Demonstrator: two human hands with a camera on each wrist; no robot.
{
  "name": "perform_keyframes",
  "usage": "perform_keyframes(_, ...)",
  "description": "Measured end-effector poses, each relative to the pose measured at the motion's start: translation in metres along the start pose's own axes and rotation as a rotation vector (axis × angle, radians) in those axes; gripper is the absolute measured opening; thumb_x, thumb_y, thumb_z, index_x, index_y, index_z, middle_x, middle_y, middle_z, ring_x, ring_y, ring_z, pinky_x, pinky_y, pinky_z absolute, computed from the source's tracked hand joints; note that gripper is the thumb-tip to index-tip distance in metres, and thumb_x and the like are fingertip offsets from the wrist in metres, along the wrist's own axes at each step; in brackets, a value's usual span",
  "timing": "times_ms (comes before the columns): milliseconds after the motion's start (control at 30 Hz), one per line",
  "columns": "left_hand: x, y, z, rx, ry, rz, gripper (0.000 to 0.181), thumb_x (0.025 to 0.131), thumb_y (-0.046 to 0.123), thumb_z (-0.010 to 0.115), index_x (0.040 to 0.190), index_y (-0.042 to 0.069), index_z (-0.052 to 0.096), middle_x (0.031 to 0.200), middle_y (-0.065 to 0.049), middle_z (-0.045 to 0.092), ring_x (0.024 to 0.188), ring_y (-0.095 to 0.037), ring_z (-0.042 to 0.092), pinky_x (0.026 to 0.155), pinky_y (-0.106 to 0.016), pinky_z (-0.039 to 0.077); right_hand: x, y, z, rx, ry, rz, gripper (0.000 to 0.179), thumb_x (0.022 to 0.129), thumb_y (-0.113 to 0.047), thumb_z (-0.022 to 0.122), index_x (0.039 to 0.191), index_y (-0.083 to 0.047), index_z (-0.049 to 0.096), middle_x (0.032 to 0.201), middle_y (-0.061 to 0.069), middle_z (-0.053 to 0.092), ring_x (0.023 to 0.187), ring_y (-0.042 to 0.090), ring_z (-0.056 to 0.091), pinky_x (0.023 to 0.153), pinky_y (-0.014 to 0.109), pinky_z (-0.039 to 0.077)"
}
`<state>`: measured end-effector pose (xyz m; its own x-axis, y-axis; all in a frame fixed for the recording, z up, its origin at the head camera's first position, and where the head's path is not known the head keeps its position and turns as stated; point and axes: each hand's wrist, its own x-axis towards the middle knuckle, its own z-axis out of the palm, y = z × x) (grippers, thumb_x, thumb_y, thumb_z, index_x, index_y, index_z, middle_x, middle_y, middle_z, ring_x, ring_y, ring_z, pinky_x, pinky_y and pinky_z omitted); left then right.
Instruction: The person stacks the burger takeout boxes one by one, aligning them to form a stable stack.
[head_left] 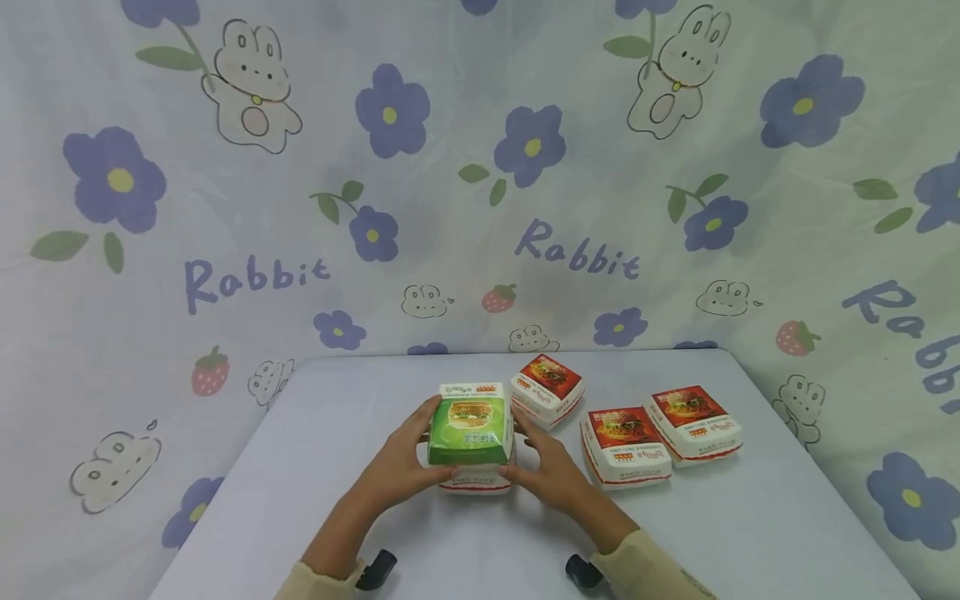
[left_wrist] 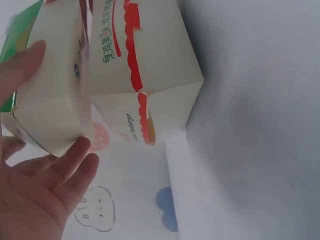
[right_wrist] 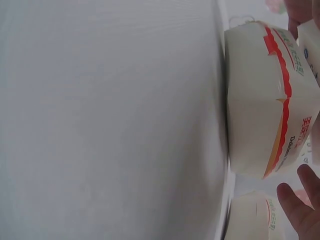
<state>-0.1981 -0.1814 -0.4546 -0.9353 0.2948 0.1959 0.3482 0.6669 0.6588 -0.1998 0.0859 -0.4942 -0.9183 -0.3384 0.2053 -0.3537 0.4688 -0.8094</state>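
A green-topped burger box [head_left: 470,421] is held between both hands over a white burger box with red trim [head_left: 475,481]. In the left wrist view a narrow gap shows between part of the green box [left_wrist: 55,85] and the lower white box [left_wrist: 150,55]. My left hand [head_left: 405,458] grips the green box's left side, thumb at its front. On its right side my right hand [head_left: 546,468] grips it the same way. The right wrist view shows the lower box [right_wrist: 255,105] standing on the table, with only part of the right hand [right_wrist: 302,200] visible.
Behind my right hand sits a red-topped burger box [head_left: 547,387]. Farther right, two more red-topped boxes, a nearer one [head_left: 626,446] and a farther one [head_left: 693,423], stand side by side. The white table [head_left: 315,433] meets a rabbit-and-flower patterned curtain [head_left: 442,208] at its back edge.
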Motion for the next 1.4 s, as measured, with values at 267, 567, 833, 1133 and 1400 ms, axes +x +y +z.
perform_keyframes(267, 0.003, -0.002, 0.002, 0.005, -0.008, 0.025, 0.112, 0.069, 0.038, 0.088, 0.156, 0.033, 0.017, 0.158, 0.007, 0.025, 0.119, -0.027, 0.055, 0.096, -0.047, 0.048, 0.002, 0.005, -0.001, 0.011, -0.009, -0.005, 0.093, 0.082, -0.056, 0.071, 0.155, -0.038, 0.016, 0.154, -0.003, 0.034, 0.134, 0.023, 0.042, 0.103, 0.046, 0.042)
perform_keyframes(567, 0.002, -0.007, 0.005, 0.011, -0.010, 0.014, 0.113, 0.070, 0.040, 0.087, 0.156, 0.033, 0.016, 0.159, 0.008, 0.022, 0.122, -0.025, 0.053, 0.097, -0.043, 0.048, 0.002, 0.004, 0.000, 0.039, -0.029, 0.008, 0.090, 0.083, -0.051, 0.072, 0.153, -0.043, 0.017, 0.155, -0.007, 0.030, 0.132, 0.023, 0.044, 0.102, 0.044, 0.044)
perform_keyframes(833, 0.000, -0.012, 0.004, 0.042, -0.018, -0.010, 0.118, 0.068, 0.043, 0.088, 0.157, 0.033, 0.012, 0.157, 0.005, 0.028, 0.121, -0.026, 0.054, 0.094, -0.048, 0.049, 0.001, 0.008, -0.001, 0.073, -0.021, -0.008, 0.091, 0.080, -0.050, 0.075, 0.152, -0.046, 0.019, 0.153, -0.009, 0.034, 0.131, 0.025, 0.046, 0.101, 0.046, 0.044)
perform_keyframes(1133, 0.002, -0.032, 0.014, -0.052, -0.164, -0.151, 0.134, 0.062, 0.046, 0.090, 0.155, 0.037, -0.006, 0.158, -0.006, 0.026, 0.131, -0.035, 0.044, 0.102, -0.058, 0.039, 0.001, 0.015, 0.001, 0.045, -0.056, 0.039, 0.108, 0.071, -0.046, 0.084, 0.152, -0.049, 0.012, 0.157, -0.006, 0.026, 0.132, 0.026, 0.045, 0.099, 0.044, 0.047)
perform_keyframes(1400, -0.003, -0.035, 0.021, -0.103, -0.203, -0.075, 0.129, 0.068, 0.047, 0.086, 0.152, 0.044, -0.011, 0.148, -0.011, 0.043, 0.123, -0.036, 0.052, 0.100, -0.054, 0.043, 0.001, 0.016, -0.001, 0.005, -0.088, 0.045, 0.114, 0.070, -0.041, 0.086, 0.153, -0.047, 0.009, 0.157, -0.004, 0.027, 0.129, 0.027, 0.049, 0.099, 0.042, 0.047)
